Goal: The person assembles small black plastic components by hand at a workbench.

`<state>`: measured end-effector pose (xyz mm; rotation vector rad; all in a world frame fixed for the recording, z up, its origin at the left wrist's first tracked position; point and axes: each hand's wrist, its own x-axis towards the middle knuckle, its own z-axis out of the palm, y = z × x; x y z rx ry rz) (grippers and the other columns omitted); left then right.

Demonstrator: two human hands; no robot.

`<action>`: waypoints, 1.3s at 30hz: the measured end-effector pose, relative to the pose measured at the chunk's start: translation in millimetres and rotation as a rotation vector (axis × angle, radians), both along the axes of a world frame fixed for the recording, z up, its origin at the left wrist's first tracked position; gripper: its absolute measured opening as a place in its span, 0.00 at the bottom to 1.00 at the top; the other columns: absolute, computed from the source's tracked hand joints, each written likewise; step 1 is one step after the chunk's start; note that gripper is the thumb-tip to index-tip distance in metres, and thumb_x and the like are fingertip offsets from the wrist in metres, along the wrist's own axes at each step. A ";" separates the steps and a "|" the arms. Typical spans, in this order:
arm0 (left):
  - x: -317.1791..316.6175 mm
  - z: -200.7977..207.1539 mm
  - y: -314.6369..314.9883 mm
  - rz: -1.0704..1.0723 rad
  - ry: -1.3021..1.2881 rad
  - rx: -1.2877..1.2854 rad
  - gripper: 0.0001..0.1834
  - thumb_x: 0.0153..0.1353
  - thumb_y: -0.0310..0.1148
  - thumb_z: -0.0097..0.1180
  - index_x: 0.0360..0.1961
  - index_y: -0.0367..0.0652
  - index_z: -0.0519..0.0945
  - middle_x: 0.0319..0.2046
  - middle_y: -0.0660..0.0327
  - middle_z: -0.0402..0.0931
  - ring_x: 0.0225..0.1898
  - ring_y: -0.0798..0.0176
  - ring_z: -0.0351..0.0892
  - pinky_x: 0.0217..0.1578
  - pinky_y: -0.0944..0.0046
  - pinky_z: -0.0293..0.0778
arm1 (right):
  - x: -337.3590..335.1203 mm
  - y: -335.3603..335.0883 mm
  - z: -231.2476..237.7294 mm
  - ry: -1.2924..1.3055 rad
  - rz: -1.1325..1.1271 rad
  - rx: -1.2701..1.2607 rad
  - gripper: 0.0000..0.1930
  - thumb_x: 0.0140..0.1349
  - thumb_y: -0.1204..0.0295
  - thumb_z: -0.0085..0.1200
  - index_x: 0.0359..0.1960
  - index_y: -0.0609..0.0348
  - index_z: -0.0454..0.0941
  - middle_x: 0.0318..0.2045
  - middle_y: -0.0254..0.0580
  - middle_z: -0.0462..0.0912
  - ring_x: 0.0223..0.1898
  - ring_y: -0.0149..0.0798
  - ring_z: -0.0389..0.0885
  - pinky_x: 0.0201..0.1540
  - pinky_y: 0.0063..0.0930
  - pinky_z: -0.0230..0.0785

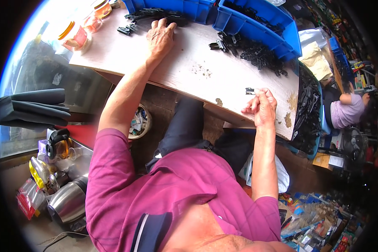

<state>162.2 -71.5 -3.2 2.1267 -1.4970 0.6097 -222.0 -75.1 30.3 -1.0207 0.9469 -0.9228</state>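
My right hand [264, 105] is raised over the right front part of the table, thumb and forefinger pinched on a small black plastic part [250, 90]. The part's exact kind is too small to make out. At the far side, my left hand [161, 40] reaches to a pile of slim black parts [149, 15]. Its fingers are bent a little apart, and their tips touch the pile's near edge. A few loose black pieces [126, 30] lie left of that hand. Another heap of black parts [260, 56] spreads across the table farther right.
Two blue bins [172, 10] [283, 44] stand along the worn white table's [176, 63] far side. Plastic jars [73, 35] sit at its left corner. A large tub of black parts [308, 113] adjoins the right edge. Beneath is a waste bucket [145, 122]. Another person [346, 111] sits far right.
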 end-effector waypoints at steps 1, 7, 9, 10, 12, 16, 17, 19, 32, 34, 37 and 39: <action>-0.4 -0.3 0.5 -0.034 -0.083 -0.029 0.20 0.52 0.32 0.60 0.49 0.54 0.80 0.54 0.57 0.72 0.55 0.46 0.69 0.48 0.49 0.74 | -0.1 -0.4 -0.6 -0.005 0.015 -0.012 0.04 0.64 0.71 0.52 0.32 0.54 0.71 0.08 0.33 0.68 0.11 0.32 0.75 0.14 0.36 0.76; -21.5 -4.8 15.9 -0.243 0.001 0.086 0.13 0.54 0.29 0.57 0.42 0.44 0.79 0.43 0.53 0.77 0.55 0.48 0.70 0.52 0.53 0.70 | -4.4 -2.4 -6.9 0.010 0.037 -0.018 0.05 0.62 0.70 0.54 0.36 0.55 0.72 0.10 0.32 0.69 0.14 0.33 0.76 0.16 0.37 0.78; -29.8 -4.2 23.9 -0.299 0.040 0.063 0.13 0.54 0.28 0.57 0.43 0.43 0.78 0.41 0.54 0.77 0.54 0.48 0.71 0.51 0.51 0.70 | -4.8 -3.2 -8.8 0.002 0.042 -0.026 0.05 0.62 0.70 0.54 0.36 0.55 0.72 0.10 0.32 0.69 0.14 0.33 0.76 0.16 0.37 0.78; -33.3 -1.8 28.2 -0.352 0.059 0.057 0.16 0.53 0.26 0.57 0.45 0.42 0.78 0.44 0.53 0.77 0.55 0.47 0.70 0.53 0.51 0.70 | -5.1 -3.2 -9.3 -0.005 0.048 -0.034 0.05 0.62 0.71 0.54 0.35 0.55 0.72 0.10 0.32 0.69 0.14 0.33 0.76 0.16 0.37 0.78; -44.2 2.2 34.4 -0.393 0.075 0.000 0.18 0.52 0.24 0.56 0.47 0.42 0.77 0.46 0.52 0.76 0.56 0.47 0.70 0.55 0.52 0.69 | -6.3 -2.3 -8.3 -0.005 0.038 -0.032 0.05 0.62 0.71 0.54 0.35 0.55 0.72 0.10 0.32 0.69 0.14 0.33 0.76 0.16 0.37 0.78; -31.8 8.4 35.1 -0.391 0.115 -0.064 0.24 0.49 0.19 0.53 0.51 0.42 0.76 0.51 0.53 0.74 0.59 0.46 0.67 0.60 0.53 0.66 | -5.8 -0.9 -8.3 -0.005 0.037 -0.029 0.05 0.62 0.71 0.54 0.35 0.55 0.72 0.10 0.32 0.69 0.14 0.33 0.77 0.16 0.37 0.78; -21.9 7.8 31.3 -0.363 0.080 -0.052 0.25 0.49 0.18 0.52 0.52 0.42 0.76 0.51 0.54 0.74 0.60 0.46 0.67 0.60 0.53 0.65 | -5.6 -0.5 -8.1 -0.004 0.039 -0.028 0.05 0.62 0.71 0.54 0.35 0.55 0.72 0.10 0.32 0.69 0.14 0.33 0.77 0.16 0.37 0.78; -9.3 6.8 25.2 -0.333 -0.005 0.010 0.26 0.48 0.18 0.53 0.53 0.42 0.76 0.53 0.55 0.73 0.61 0.47 0.66 0.61 0.53 0.65 | -6.2 -0.1 -7.3 0.001 0.025 -0.012 0.05 0.62 0.71 0.54 0.35 0.55 0.72 0.10 0.32 0.70 0.15 0.33 0.77 0.17 0.37 0.78; -42.4 11.9 40.9 -0.437 -0.019 0.109 0.17 0.59 0.39 0.59 0.48 0.44 0.78 0.42 0.57 0.77 0.45 0.52 0.75 0.45 0.53 0.72 | -1.4 2.6 -4.7 0.001 -0.040 -0.024 0.05 0.64 0.70 0.51 0.31 0.54 0.71 0.08 0.31 0.67 0.11 0.31 0.75 0.13 0.32 0.75; -47.1 12.1 40.9 -0.326 -0.017 0.096 0.18 0.60 0.41 0.58 0.49 0.45 0.79 0.43 0.57 0.77 0.47 0.51 0.74 0.46 0.52 0.71 | -2.6 2.3 -7.0 -0.014 -0.038 -0.035 0.05 0.64 0.70 0.51 0.31 0.55 0.71 0.08 0.32 0.67 0.11 0.31 0.75 0.14 0.32 0.75; -46.9 11.3 42.6 -0.198 -0.012 0.124 0.18 0.60 0.40 0.58 0.49 0.44 0.78 0.43 0.56 0.77 0.47 0.50 0.74 0.47 0.52 0.70 | -3.5 3.3 -8.4 -0.030 -0.052 -0.047 0.05 0.64 0.70 0.52 0.30 0.55 0.71 0.08 0.32 0.67 0.11 0.32 0.75 0.15 0.33 0.76; -46.1 8.8 46.5 -0.191 -0.013 0.121 0.17 0.61 0.39 0.57 0.49 0.45 0.78 0.44 0.56 0.77 0.47 0.49 0.73 0.47 0.52 0.69 | -4.5 3.9 -8.6 -0.044 -0.049 -0.057 0.05 0.63 0.70 0.53 0.30 0.55 0.72 0.08 0.32 0.67 0.11 0.33 0.75 0.16 0.34 0.76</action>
